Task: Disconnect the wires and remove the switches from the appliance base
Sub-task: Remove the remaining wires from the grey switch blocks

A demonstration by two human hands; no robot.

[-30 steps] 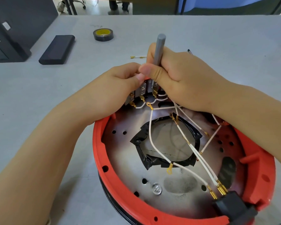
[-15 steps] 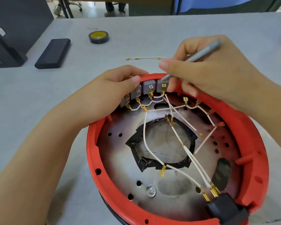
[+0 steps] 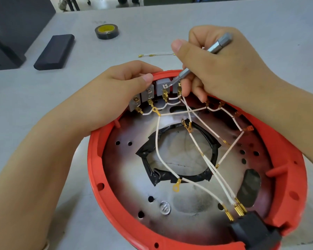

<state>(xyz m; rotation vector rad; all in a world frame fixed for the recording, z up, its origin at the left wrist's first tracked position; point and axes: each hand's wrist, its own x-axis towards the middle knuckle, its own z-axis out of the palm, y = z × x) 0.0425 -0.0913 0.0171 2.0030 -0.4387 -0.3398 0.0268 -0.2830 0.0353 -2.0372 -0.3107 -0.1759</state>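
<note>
Red base fills the frame's lower middle; grey switches sit wired at its upper rim. Left hand steadies them, right hand grasping a screwdriver. One loose wire lies on the table; most remains, I'd say.

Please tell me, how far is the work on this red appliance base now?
Early stage. Done: one loose wire lies on the table. In hand: the right hand holds a metal tool with its tip at a grey switch; the left hand grips the base rim. Left: the switches remain mounted and most white wires remain connected.
</note>
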